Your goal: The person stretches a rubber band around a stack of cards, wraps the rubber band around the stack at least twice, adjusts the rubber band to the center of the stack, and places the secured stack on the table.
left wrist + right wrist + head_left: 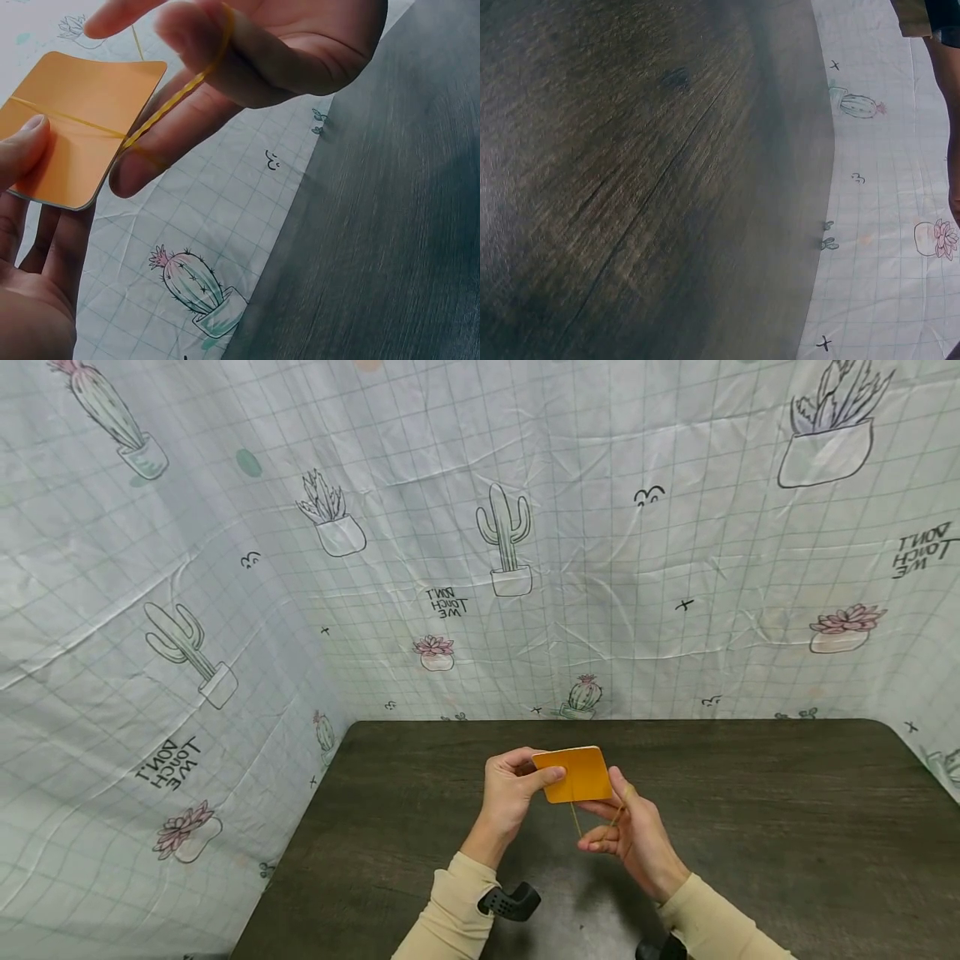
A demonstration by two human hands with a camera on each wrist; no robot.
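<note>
An orange rounded-square thing [588, 777], thin like a small pad or a stack of cards, is held above the table. My left hand [510, 793] grips its left side, thumb on the orange face and fingers behind. A yellow rubber band [166, 106] runs across that face and past its edge in the left wrist view, where its strands are twisted. With curled fingers, my right hand [641, 835] holds the stretched loop out from the near edge. Another right finger lies against the pad's right side. In the right wrist view, only part of a hand [951, 105] shows at the right edge.
The dark wood-grain table [375, 835] spreads out below both hands. Behind it and on both sides hangs a white gridded cloth [585, 635] printed with cacti. A black strap device [513, 902] sits on the left wrist, over a cream sleeve [457, 906].
</note>
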